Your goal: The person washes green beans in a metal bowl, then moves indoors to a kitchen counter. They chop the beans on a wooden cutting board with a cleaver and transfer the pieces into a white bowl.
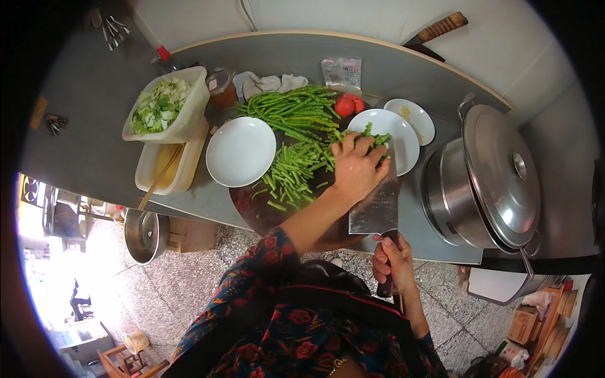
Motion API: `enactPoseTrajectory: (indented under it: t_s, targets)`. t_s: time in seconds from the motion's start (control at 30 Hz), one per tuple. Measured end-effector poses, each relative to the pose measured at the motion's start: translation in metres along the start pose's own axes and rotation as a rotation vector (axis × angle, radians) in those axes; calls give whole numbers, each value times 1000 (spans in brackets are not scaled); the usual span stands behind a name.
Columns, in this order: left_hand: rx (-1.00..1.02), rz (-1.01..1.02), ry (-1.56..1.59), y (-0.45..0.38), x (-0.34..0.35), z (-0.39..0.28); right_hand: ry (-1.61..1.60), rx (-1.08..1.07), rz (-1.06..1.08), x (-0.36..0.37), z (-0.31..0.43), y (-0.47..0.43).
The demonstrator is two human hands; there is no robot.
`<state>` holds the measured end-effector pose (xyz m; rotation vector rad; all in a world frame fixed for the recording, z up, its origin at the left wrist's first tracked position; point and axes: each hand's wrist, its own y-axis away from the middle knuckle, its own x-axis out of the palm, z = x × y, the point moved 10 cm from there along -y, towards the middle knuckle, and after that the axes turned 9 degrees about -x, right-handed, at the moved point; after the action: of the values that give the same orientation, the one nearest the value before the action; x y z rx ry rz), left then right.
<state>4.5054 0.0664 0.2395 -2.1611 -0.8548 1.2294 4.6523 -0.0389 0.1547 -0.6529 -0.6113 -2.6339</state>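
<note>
In my right hand [392,264] is the dark handle of a wide cleaver [375,208], its blade pointing away from me beside a white plate [404,149]. My left hand [359,165] presses on a bunch of cut green beans [368,132] on the blade's far end, at the plate's edge. More cut beans [298,170] are heaped on the round, dark cutting board [250,208]. Behind them lie long whole beans [293,106] and red tomatoes [345,107]. To the left of the heap sits an empty white plate [241,152].
At right stands a lidded steel pot [453,193]. A small plate [427,125] with chopped bits overlaps behind the white one. At left are a tub [201,101] of chopped greens, another tub [189,177] with chopsticks, and a jar [222,90]. A cleaver [437,30] is stored behind the counter's back edge.
</note>
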Motion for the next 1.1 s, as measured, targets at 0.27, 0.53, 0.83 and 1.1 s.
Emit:
enactPoseTrajectory:
  t_s: [0.27, 0.53, 0.83, 1.1]
  targets:
    - [-88, 138, 42, -20, 79, 1, 41, -44, -153, -32, 30, -27]
    - [-199, 325, -146, -25, 113, 34, 180, -72, -257, -54, 48, -14]
    - [-178, 103, 135, -28, 46, 71, 396, -244, -257, -41, 75, -41]
    - [-274, 446, -84, -4, 50, 120, 441, -278, -203, -23, 69, -55]
